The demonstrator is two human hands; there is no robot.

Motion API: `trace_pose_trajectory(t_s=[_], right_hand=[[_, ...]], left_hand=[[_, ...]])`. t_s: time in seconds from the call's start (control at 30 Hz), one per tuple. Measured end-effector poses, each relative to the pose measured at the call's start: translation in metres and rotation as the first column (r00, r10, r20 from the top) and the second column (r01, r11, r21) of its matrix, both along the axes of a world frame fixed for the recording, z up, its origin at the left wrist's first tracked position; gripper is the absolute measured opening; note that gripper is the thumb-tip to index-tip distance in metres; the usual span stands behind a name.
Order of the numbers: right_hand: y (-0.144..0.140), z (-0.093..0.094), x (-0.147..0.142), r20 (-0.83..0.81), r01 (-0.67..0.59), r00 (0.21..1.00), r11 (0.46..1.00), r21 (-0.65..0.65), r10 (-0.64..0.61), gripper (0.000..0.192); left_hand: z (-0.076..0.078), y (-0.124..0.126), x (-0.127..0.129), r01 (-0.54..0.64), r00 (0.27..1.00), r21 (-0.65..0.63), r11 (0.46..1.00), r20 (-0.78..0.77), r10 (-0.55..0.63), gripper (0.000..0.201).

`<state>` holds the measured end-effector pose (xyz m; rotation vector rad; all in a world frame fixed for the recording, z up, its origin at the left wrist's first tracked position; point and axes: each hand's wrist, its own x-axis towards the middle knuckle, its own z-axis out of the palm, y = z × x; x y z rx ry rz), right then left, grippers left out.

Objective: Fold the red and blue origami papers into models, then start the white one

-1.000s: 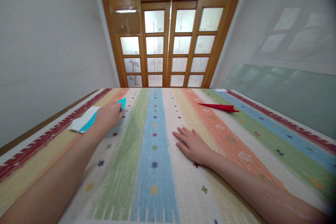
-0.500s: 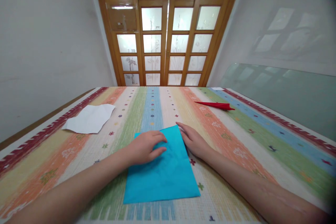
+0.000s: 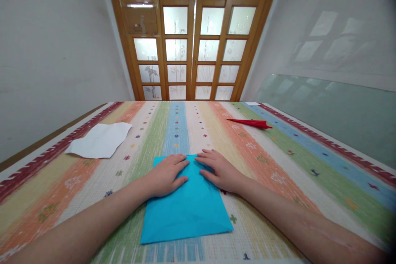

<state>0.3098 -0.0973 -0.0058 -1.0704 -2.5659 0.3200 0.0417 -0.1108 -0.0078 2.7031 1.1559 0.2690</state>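
A bright blue sheet of paper (image 3: 188, 216) lies on the striped tablecloth in front of me. Across its upper left part rests my left hand (image 3: 167, 175), palm down with the fingers stretched out. My right hand (image 3: 218, 170) lies on the upper right part, fingers extended and slightly spread, covering that corner. Between the two sets of fingertips only a small gap of paper shows. Both hands touch the sheet, and neither grasps it.
A white piece of paper with an uneven outline (image 3: 100, 140) lies to the left. Farther off on the right is a narrow, pointed red folded paper (image 3: 250, 123). The patterned tablecloth (image 3: 123, 189) reaches toward wooden glazed doors (image 3: 193, 49), with walls on both sides.
My right hand has moved from the sheet's right edge onto its top. The raised upper right corner has come down. My left hand now lies flatter on the paper.
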Motion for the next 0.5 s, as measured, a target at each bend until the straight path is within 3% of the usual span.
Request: trace_pose_trajectory(t_s=[0.2,0.5], right_hand=[[0.001,-0.002,-0.002,0.141,0.065,0.988,0.997,-0.047,-0.058,0.059],[0.0,-0.011,-0.001,0.204,0.195,0.962,0.98,-0.05,-0.181,0.073]], left_hand=[[-0.004,0.005,-0.003,-0.037,0.999,0.024,0.999,-0.017,0.038,0.064],[-0.007,0.011,-0.009,-0.146,0.984,0.109,0.983,-0.081,0.156,0.065]])
